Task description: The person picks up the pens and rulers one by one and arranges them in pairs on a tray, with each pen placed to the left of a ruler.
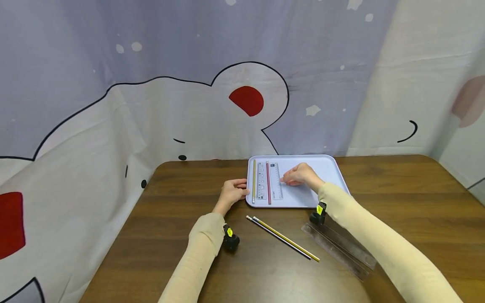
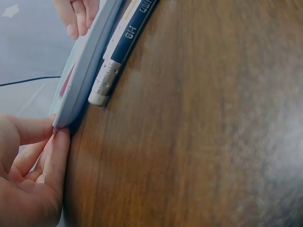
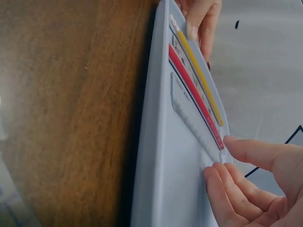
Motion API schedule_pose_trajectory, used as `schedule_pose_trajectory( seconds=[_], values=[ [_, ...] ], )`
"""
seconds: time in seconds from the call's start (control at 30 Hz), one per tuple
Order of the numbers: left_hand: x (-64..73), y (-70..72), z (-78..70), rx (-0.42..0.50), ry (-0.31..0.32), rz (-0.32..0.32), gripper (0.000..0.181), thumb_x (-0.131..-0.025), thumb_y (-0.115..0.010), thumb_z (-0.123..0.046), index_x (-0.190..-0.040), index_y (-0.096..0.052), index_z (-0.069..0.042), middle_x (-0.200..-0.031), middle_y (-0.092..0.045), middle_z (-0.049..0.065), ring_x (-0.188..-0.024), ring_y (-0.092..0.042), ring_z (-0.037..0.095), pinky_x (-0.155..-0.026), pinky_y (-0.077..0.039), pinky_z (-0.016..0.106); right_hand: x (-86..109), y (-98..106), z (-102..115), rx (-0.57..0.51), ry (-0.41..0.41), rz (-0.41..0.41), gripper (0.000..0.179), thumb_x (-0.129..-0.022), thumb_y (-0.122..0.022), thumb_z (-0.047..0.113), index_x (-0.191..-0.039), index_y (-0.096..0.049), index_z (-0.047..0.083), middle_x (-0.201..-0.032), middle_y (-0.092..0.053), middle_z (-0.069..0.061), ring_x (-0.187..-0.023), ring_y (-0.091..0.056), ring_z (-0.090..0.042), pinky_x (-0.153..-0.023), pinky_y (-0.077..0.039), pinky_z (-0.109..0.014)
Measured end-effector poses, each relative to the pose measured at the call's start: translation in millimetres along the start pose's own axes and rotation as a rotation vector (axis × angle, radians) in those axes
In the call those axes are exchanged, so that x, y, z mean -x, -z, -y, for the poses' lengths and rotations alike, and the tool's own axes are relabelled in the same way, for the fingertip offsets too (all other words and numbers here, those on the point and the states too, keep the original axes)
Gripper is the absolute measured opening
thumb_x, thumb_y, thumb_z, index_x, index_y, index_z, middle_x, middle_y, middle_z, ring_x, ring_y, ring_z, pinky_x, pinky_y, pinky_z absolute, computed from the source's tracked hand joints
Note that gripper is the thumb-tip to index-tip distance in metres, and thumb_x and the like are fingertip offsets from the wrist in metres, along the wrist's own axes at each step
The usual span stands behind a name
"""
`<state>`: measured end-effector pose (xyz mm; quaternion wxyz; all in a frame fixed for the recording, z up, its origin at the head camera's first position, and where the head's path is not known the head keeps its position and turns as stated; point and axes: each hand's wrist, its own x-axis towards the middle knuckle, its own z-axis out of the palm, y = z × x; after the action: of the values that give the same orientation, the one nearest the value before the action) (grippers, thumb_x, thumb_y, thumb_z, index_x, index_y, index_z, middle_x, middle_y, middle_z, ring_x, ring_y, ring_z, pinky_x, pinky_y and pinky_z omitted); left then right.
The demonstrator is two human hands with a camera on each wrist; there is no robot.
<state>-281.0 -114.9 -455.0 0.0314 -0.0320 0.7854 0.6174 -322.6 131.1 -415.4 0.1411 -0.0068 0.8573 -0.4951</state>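
A white tray (image 1: 326, 168) lies on the table's far side. Along its left part, side by side, are a yellow pencil (image 1: 254, 181), a clear stencil ruler (image 1: 261, 191), a red pencil (image 1: 268, 183) and a clear ruler (image 1: 277, 187). My left hand (image 1: 232, 193) pinches the tray's left rim, thumb on top and fingers at the outer side. Over the tray, my right hand (image 1: 301, 174) has its fingertips at the right edge of the clear ruler. In the right wrist view a gap shows between its thumb (image 3: 246, 149) and fingers.
Two pencils lie slanted on the table in front of the tray, a dark blue one (image 1: 278, 237) and a gold one (image 1: 286, 239). Clear plastic strips (image 1: 333, 252) lie beneath the right forearm. A printed curtain (image 1: 170, 113) hangs behind the table.
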Motion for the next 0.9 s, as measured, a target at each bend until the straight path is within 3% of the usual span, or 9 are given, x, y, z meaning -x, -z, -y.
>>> schedule_pose_trajectory(
  seconds=[0.17,0.53,0.77,0.9],
  values=[
    [-0.8,0.9,0.8,-0.009,0.007,0.004,0.043,-0.083,-0.067,0.005,-0.126,-0.060,0.002,-0.116,-0.065,0.023,-0.086,-0.063,0.015,-0.076,-0.060,0.031,4.1,-2.2,1.1,0.020,0.006,0.020,0.033,-0.080,-0.074,0.009,-0.107,-0.068,-0.008,-0.081,-0.074,-0.002,-0.068,-0.064,-0.004,-0.076,-0.059,-0.023],
    [-3.1,1.2,2.1,-0.007,-0.002,0.003,0.043,-0.082,-0.068,0.006,-0.125,-0.061,0.003,-0.116,-0.066,0.023,-0.083,-0.063,0.014,-0.076,-0.060,0.032,13.0,-4.4,5.7,0.026,0.019,0.004,0.031,-0.079,-0.075,0.007,-0.104,-0.069,-0.010,-0.065,-0.068,0.003,-0.059,-0.061,-0.003,-0.068,-0.059,-0.022],
    [-3.1,1.1,3.3,0.000,-0.004,0.005,0.044,-0.082,-0.067,0.007,-0.125,-0.061,0.003,-0.117,-0.065,0.024,-0.084,-0.063,0.015,-0.077,-0.060,0.033,21.8,-5.5,8.4,0.060,0.044,0.059,0.032,-0.081,-0.073,0.007,-0.107,-0.068,-0.011,-0.079,-0.074,-0.007,-0.063,-0.063,-0.004,-0.072,-0.059,-0.024],
    [-2.7,0.6,3.0,-0.003,-0.010,0.007,0.043,-0.082,-0.067,0.007,-0.125,-0.061,0.003,-0.117,-0.065,0.024,-0.085,-0.064,0.016,-0.077,-0.060,0.034,25.1,-5.9,9.8,0.068,0.043,0.056,0.032,-0.080,-0.074,0.008,-0.106,-0.068,-0.010,-0.073,-0.072,-0.001,-0.060,-0.062,-0.003,-0.070,-0.059,-0.024]
  ],
)
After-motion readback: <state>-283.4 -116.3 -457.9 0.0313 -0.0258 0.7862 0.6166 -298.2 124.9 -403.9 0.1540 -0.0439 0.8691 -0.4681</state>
